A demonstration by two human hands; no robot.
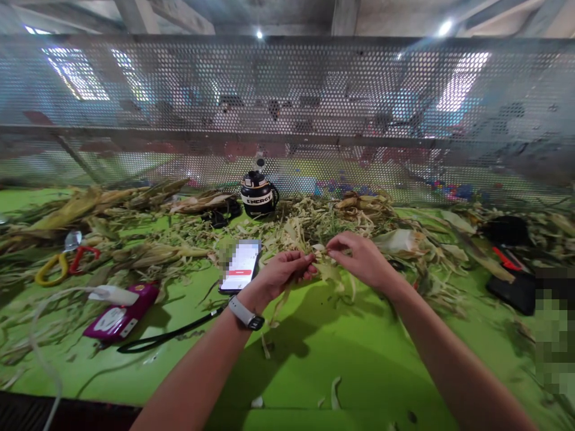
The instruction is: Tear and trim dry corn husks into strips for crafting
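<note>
My left hand [281, 275], with a grey watch at the wrist, is closed in a pinch on a pale yellow-green piece of corn husk [331, 273]. My right hand [359, 258] pinches the same piece from the other side, thumb and fingertips together. Frayed husk strips hang down between the two hands, a little above the green table [341, 353]. Just behind the hands spreads a heap of shredded husk [309, 218]. A lit smartphone [238, 269] lies to the left of my left hand.
A black bottle [258, 194] marked ENERGY stands at the back before a perforated metal screen [287, 90]. Yellow- and red-handled scissors [51, 270], a purple power strip [119, 314] and a black strap [171, 333] lie left. Dark items, including a black case [512, 293], lie right.
</note>
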